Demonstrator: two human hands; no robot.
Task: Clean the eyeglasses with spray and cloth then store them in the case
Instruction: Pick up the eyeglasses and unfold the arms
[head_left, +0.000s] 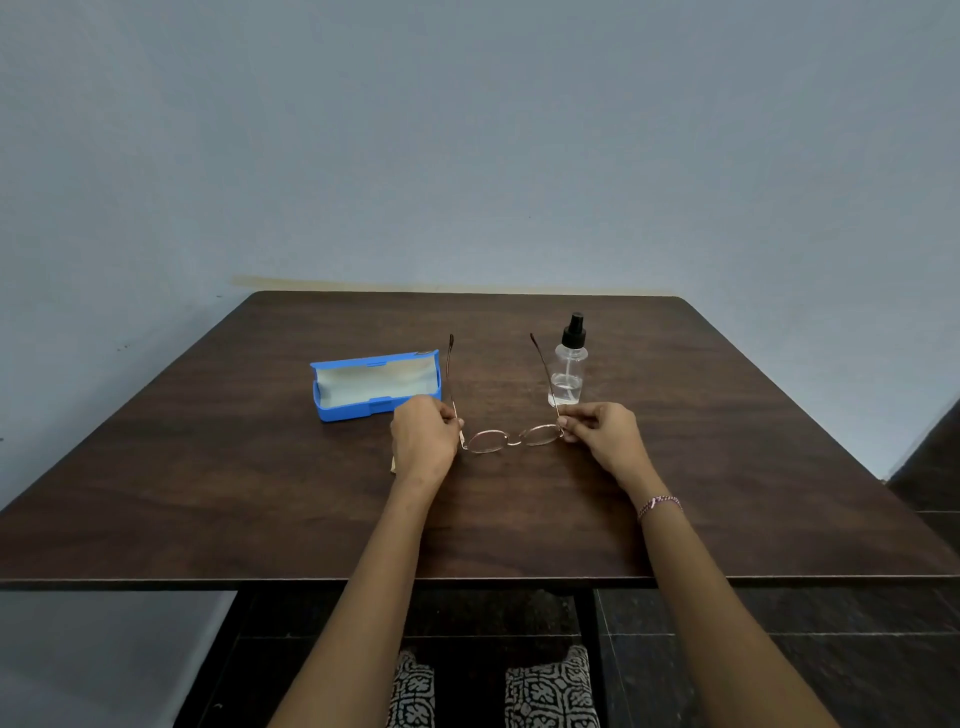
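Thin metal-framed eyeglasses (511, 438) are held at the middle of the dark wooden table (260, 493), lenses toward me and both temples unfolded, pointing away. My left hand (423, 441) pinches the left hinge; my right hand (602, 431) pinches the right hinge. An open blue case (375, 385) with a pale lining lies just behind my left hand. A clear spray bottle (569, 364) with a black nozzle stands behind my right hand, beside the right temple. A pale corner of cloth (393, 465) shows under my left hand; most of it is hidden.
A blue-grey wall stands right behind the table's far edge. The table's near edge runs across the frame above my patterned knees (550, 691). A dark tiled floor lies below, and a dark object edges in at the right (930, 467).
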